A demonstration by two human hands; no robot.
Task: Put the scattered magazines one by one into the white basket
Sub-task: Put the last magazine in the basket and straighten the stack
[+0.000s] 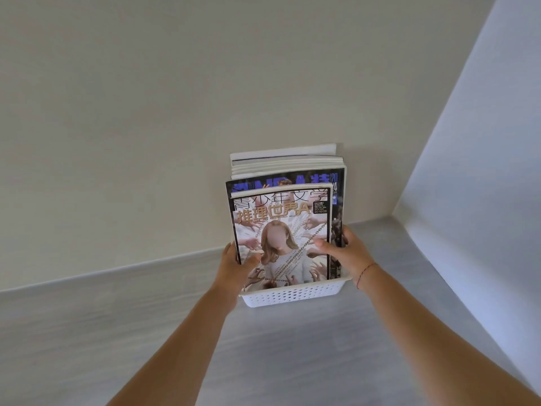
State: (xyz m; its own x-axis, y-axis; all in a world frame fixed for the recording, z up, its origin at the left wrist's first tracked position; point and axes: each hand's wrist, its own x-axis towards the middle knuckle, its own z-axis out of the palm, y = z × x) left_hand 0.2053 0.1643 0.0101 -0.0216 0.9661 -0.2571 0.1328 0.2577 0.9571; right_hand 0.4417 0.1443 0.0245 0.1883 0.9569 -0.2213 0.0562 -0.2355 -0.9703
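A white perforated basket (pixel 292 295) stands on a grey surface against the wall. Several magazines stand upright in it. The front magazine (pixel 281 230) has a pale cover with a long-haired figure, chains and gold lettering. Behind it is a dark blue magazine (pixel 292 179), and behind that a stack of white-edged ones (pixel 287 159). My left hand (pixel 237 266) grips the front magazine's left edge. My right hand (pixel 344 252) holds its right edge, thumb on the cover. Its bottom edge is hidden inside the basket.
The grey surface (pixel 292 361) runs from the wall toward me. A cream wall (pixel 146 112) rises right behind the basket. A pale side wall (pixel 483 171) closes off the right, forming a corner near the basket.
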